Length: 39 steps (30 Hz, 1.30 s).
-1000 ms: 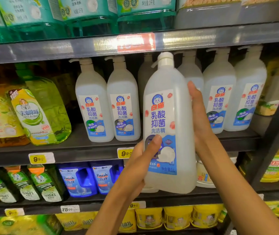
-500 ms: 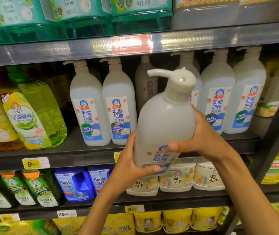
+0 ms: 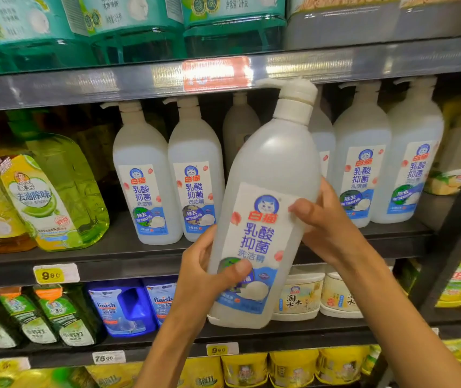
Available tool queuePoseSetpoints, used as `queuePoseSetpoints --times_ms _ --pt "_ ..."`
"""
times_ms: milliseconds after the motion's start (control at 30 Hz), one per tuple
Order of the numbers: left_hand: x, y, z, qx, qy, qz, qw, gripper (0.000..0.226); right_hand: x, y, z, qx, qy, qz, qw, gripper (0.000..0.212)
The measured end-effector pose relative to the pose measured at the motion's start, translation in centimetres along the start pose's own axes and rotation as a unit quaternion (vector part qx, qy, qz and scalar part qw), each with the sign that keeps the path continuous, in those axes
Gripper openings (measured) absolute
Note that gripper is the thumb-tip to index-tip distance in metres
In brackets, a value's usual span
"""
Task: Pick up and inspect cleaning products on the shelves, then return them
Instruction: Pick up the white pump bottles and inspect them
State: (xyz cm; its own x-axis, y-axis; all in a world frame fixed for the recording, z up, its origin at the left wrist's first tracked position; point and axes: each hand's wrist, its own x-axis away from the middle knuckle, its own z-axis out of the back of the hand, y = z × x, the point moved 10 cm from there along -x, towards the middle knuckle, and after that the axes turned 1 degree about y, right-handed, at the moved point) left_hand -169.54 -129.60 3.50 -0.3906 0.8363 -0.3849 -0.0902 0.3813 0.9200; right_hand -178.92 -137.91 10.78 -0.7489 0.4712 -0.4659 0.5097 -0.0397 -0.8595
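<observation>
While tilted in front of the dark metal shelf (image 3: 139, 256), held off it: tall translucent white plastic pump bottle (image 3: 268, 219), likely full, heavy and slick, clamped low by left hand (image 3: 209, 273), mid-body by right hand (image 3: 324, 225).

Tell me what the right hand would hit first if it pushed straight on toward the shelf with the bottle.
Probably the white pump bottles standing on the middle shelf right behind the right hand and the held bottle; depth is hard to judge from this one view.
</observation>
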Motion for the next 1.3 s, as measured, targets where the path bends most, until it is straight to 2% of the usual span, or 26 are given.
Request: queuePoseSetpoints --times_ms 100,200,333,400,533,600,667,700,767,800,867,967,1067,1200,1300 --pt "0.2 -1.0 -0.2 0.03 0.008 0.046 0.998 0.055 -0.6 1.3 0.5 -0.044 0.052 -0.022 0.997 0.112" --pt "0.0 -1.7 0.0 0.024 0.02 0.078 0.997 0.045 -0.6 1.1 1.2 -0.038 0.096 0.0 0.995 0.086" --pt "0.0 -3.1 -0.1 0.038 0.04 0.112 0.992 0.06 -0.2 0.6 1.9 0.011 0.14 0.026 0.99 0.068" --pt "0.2 -4.2 -0.1 0.093 0.069 0.134 0.984 0.061 -0.1 0.6 1.9 0.008 0.136 0.012 0.991 0.067" --pt "0.0 -5.0 -1.1 0.215 0.038 0.163 0.962 0.043 -0.7 0.7 1.1 -0.01 0.089 -0.031 0.995 0.102" --pt "0.1 -5.8 -1.6 0.236 0.024 0.197 0.951 0.04 -1.1 1.3 0.8 -0.052 0.078 -0.044 0.995 0.092" --pt "0.1 -6.7 -2.3 0.253 0.022 0.226 0.94 0.046 -1.3 1.4 0.1 -0.099 0.058 -0.041 0.993 0.069" --pt "0.1 -7.0 -2.5 0.244 0.025 0.237 0.94 0.05 -1.4 1.3 0.2 -0.102 0.06 -0.03 0.993 0.06" --pt "-0.3 -6.7 -1.7 0.185 0.05 0.229 0.954 0.05 -1.6 0.8 0.5 -0.087 0.081 -0.014 0.993 0.063" --pt "-0.6 -6.1 -1.1 0.144 0.067 0.203 0.966 0.049 -1.5 0.5 0.8 -0.062 0.106 -0.008 0.992 0.065" --pt "-0.9 -3.8 -1.0 0.07 0.051 0.131 0.988 0.055 -1.3 -0.1 1.7 0.022 0.173 0.015 0.985 0.061" --pt "-0.4 -3.1 -1.7 0.019 0.049 0.101 0.993 0.067 -0.9 -0.7 2.0 0.116 0.236 0.031 0.964 0.075" --pt "-0.4 -3.9 -2.1 0.07 0.05 0.119 0.989 0.071 -1.0 -0.8 1.7 0.133 0.199 0.001 0.971 0.069" --pt "-0.3 -4.0 -2.1 0.247 -0.007 0.148 0.958 0.043 -1.6 -0.6 1.7 0.092 0.132 -0.032 0.986 0.053" --pt "-0.3 -3.9 -2.8 0.313 -0.036 0.152 0.937 0.045 -2.1 0.3 0.7 0.049 0.105 -0.042 0.992 0.04"
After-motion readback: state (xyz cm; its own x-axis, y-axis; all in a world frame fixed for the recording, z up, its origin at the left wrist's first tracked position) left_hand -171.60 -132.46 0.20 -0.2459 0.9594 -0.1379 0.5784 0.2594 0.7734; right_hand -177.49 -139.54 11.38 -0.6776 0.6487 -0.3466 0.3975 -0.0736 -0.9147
